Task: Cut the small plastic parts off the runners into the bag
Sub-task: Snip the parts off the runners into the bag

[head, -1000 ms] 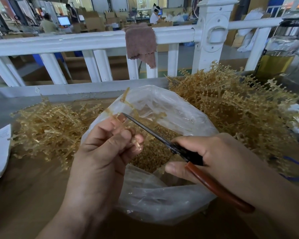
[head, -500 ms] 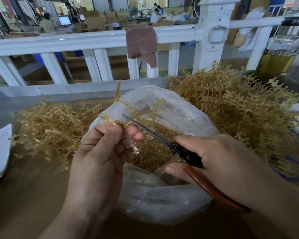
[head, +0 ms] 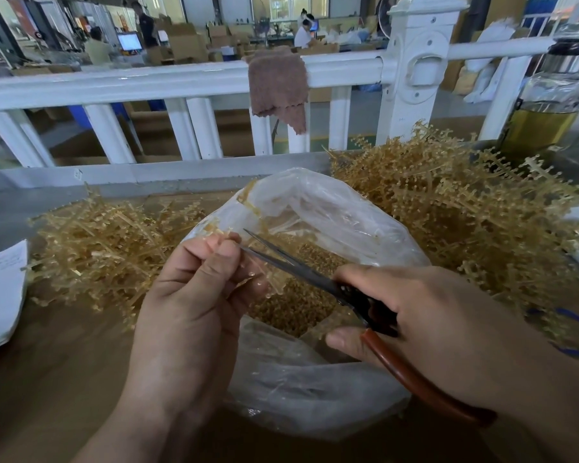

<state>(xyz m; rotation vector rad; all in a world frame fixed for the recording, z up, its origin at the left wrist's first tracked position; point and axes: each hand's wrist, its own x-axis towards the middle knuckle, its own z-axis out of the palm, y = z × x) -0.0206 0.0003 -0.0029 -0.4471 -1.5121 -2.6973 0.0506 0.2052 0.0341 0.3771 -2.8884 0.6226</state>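
My left hand [head: 194,295] pinches a thin amber runner [head: 264,282] over the mouth of a clear plastic bag [head: 331,212]. The bag lies in the middle of the table and holds many small cut amber parts [head: 298,309]. My right hand [head: 425,315] grips scissors [head: 301,269] with dark blades and reddish-brown handles. The blades are slightly parted, with their tips right beside my left fingertips. A big heap of uncut runners [head: 458,222] lies to the right of the bag. A flatter heap of runners [head: 104,245] lies to its left.
A white railing [head: 181,85] with a brown cloth [head: 278,85] draped on it runs behind the table. A glass jar of yellow liquid [head: 549,105] stands at the back right. White papers [head: 0,289] lie at the left edge. People work at benches far behind.
The runner that stuck up above my left hand now lies lower and shorter in my fingers. The scissor blades have parted slightly near my left fingertips. My right hand has barely shifted.
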